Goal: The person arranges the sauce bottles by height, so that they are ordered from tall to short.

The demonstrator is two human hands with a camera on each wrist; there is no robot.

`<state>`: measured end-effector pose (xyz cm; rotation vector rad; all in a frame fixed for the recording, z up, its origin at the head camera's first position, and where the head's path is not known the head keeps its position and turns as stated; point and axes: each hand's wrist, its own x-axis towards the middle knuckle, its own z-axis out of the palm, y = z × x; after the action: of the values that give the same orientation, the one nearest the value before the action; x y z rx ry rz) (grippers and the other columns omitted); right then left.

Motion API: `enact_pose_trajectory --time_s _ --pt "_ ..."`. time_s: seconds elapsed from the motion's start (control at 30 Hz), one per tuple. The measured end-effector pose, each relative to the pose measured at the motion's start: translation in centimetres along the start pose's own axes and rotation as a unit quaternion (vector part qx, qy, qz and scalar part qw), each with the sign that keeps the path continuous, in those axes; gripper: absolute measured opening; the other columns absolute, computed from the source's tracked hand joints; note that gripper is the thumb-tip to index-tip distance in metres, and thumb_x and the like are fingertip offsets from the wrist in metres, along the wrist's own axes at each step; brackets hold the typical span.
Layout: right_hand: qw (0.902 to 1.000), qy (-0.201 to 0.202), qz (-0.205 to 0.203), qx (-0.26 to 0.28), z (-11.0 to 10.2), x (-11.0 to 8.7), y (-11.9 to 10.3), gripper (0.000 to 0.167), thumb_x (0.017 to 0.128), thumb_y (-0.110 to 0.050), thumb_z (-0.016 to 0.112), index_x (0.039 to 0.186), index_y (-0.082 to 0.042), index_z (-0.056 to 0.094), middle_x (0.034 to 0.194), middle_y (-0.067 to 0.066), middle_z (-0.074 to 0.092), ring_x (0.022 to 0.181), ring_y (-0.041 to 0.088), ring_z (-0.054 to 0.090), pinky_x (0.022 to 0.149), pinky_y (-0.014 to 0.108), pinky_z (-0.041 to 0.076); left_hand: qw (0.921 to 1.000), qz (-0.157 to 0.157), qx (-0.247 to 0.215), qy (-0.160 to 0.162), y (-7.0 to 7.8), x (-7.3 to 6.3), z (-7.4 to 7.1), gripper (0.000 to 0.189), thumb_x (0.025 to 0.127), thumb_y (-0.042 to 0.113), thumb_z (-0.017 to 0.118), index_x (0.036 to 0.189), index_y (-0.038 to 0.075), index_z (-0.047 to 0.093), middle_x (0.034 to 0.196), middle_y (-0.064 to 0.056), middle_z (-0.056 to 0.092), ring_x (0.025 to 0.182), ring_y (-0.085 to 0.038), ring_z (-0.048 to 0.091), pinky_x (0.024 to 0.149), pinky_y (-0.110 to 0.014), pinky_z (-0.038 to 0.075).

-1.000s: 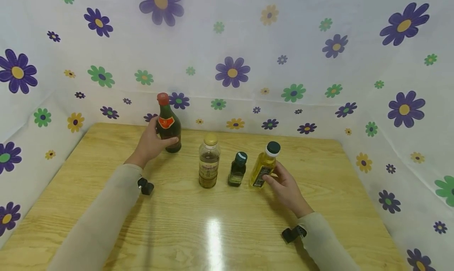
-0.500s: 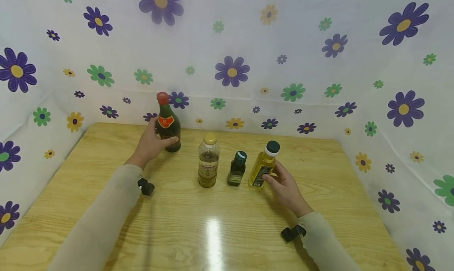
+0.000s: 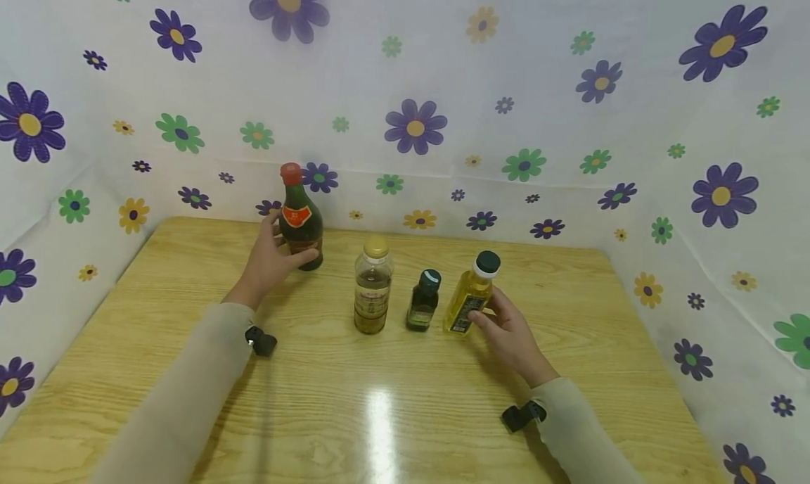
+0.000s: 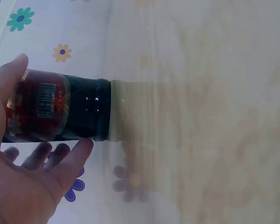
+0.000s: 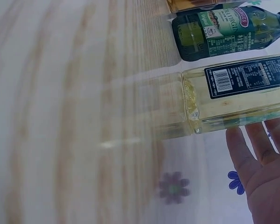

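Note:
In the head view a dark green bottle (image 3: 302, 224) with a red cap and red label stands upright at the back left. My left hand (image 3: 264, 262) is around its lower part, fingers loosely spread. In the left wrist view the thumb (image 4: 13, 73) lies over the label, and the fingertips (image 4: 86, 145) are close to the glass. My right hand (image 3: 514, 340) holds a yellow oil bottle (image 3: 470, 297) with a dark green cap. Its thumb is on the front; in the right wrist view its fingers (image 5: 240, 149) reach around the side.
Between the hands stand a clear bottle (image 3: 372, 294) with a yellow cap and a small dark green olive oil bottle (image 3: 422, 304), just left of the yellow one. All are on a wooden table (image 3: 316, 414). A flower-patterned cloth (image 3: 354, 139) encloses the back and sides.
My left hand's fingers have loosened and spread a little beside the dark green bottle. The right hand and the bottles have stayed in place.

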<state>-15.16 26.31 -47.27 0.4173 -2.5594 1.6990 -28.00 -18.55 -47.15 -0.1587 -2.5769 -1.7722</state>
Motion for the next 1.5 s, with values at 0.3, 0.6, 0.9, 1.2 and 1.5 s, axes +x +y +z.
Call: enact_pose_trajectory --time_s 0.3,0.6,0.9,1.2,1.5 --pt "0.9999 0.001 0.004 -0.01 -0.1 -0.1 -0.2 0.056 0.106 -0.013 0.059 0.158 -0.013 0.04 0.152 0.015 0.052 0.137 0.035 0.051 0.104 0.02 0.048 0.999 0.021 -0.005 0.039 1.2 -2.4 -0.2 0.114 0.089 0.034 0.084 0.167 0.019 0.003 0.161 -0.02 0.033 0.143 -0.042 0.042 0.113 -0.06 0.042" --pt "0.9998 0.0 0.008 -0.017 -0.3 0.0 -0.3 0.056 0.106 -0.015 0.059 0.159 -0.014 0.04 0.154 0.014 0.05 0.138 0.033 0.051 0.11 0.045 0.049 0.989 0.096 0.069 0.089 3.0 -5.2 0.0 0.087 0.086 0.023 0.086 0.156 0.006 0.036 0.152 -0.018 0.041 0.137 -0.039 0.047 0.113 -0.056 0.044" --pt "0.9999 0.001 0.005 -0.016 -0.2 0.1 -0.1 0.057 0.106 -0.014 0.06 0.159 -0.013 0.04 0.155 0.014 0.049 0.138 0.034 0.05 0.105 0.022 0.048 0.9933 0.113 0.019 0.011 5.1 -7.2 1.3 0.086 0.086 0.023 0.087 0.154 0.008 0.037 0.151 -0.015 0.045 0.137 -0.038 0.048 0.112 -0.059 0.044" --pt "1.0 -0.002 0.0 -0.008 0.1 0.1 -0.1 0.057 0.105 -0.013 0.061 0.158 -0.011 0.04 0.154 0.016 0.051 0.136 0.035 0.051 0.102 0.016 0.047 0.9877 0.145 -0.03 -0.049 6.0 -8.9 4.0 0.084 0.085 0.016 0.088 0.154 0.015 0.039 0.153 -0.007 0.046 0.137 -0.035 0.047 0.112 -0.057 0.044" --pt "1.0 -0.001 0.0 -0.005 0.1 0.1 0.1 0.057 0.105 -0.012 0.06 0.158 -0.01 0.04 0.154 0.016 0.05 0.137 0.036 0.05 0.102 0.015 0.046 0.9897 0.107 -0.036 -0.089 6.9 -9.2 6.9 0.091 0.083 0.027 0.09 0.157 0.021 0.037 0.15 -0.005 0.047 0.138 -0.036 0.046 0.111 -0.057 0.045"
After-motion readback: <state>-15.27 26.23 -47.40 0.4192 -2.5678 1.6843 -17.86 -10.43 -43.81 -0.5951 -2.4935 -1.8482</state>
